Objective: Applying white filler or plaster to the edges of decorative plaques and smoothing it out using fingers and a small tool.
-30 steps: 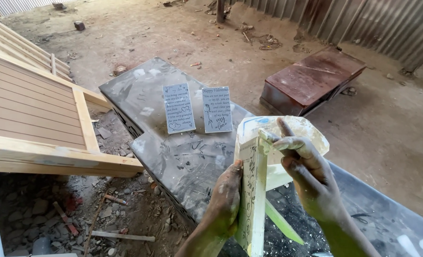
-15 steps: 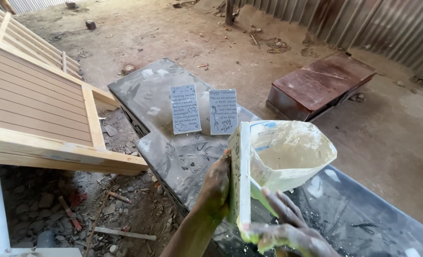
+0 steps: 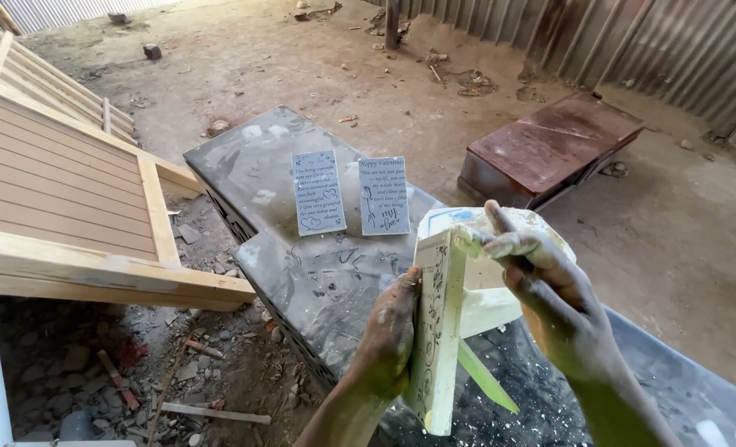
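Note:
My left hand (image 3: 388,339) grips a pale rectangular board (image 3: 436,331) with dark floral engraving, held upright on edge over the dusty grey slab (image 3: 302,257). My right hand (image 3: 550,294), smeared with pale paste, touches the board's top edge with its fingertips. Behind the board stands a white container of cream paste (image 3: 484,285). A green strip (image 3: 485,377) pokes out below the board.
Two small grey engraved plaques (image 3: 318,192) (image 3: 383,196) lie on the slab. A wooden slatted frame (image 3: 70,207) leans at left over rubble. A rusty red metal box (image 3: 550,149) sits on the dirt floor at right; corrugated sheet walls stand behind.
My right hand has come up from below the container to the board's top edge. The board has stayed upright in my left hand.

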